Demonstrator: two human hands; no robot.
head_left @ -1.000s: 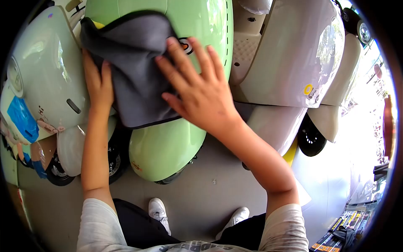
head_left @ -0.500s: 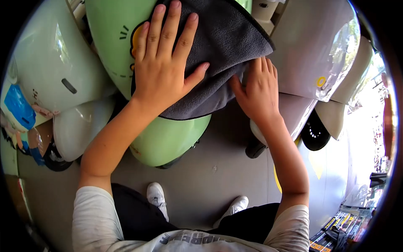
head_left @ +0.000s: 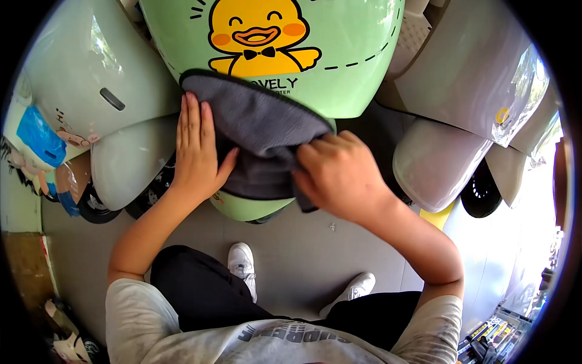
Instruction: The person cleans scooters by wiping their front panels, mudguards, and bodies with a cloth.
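Smooth grey floor (head_left: 297,255) spreads below a row of scooters, with a pair of white shoes (head_left: 241,267) standing on it. From my remote seat I look down through the head camera at the grey cloth (head_left: 260,121). It lies across the bottom of the green front panel (head_left: 348,88) and partly over the green fender (head_left: 245,208) below. Its surface looks soft and slightly fuzzy, charcoal in the folds and paler where light catches it. I see a thin black border curving along the upper edge, while the lower part sinks into dark creases and a bunched corner hangs at the right.

I have the left hand (head_left: 197,158) open on the cloth's left side, fingers extended and thumb spread away. The right hand (head_left: 342,173) is closed, its curled fingers gripping the gathered right side of the cloth.

Just above the cloth, a yellow duck (head_left: 260,39) grins with closed eyes and a black bow tie (rather cheerful company at my console). Part of the lettering (head_left: 279,83) beneath it is covered. I see a pale scooter (head_left: 88,73) to the left and a glossy scooter (head_left: 476,73) to the right.
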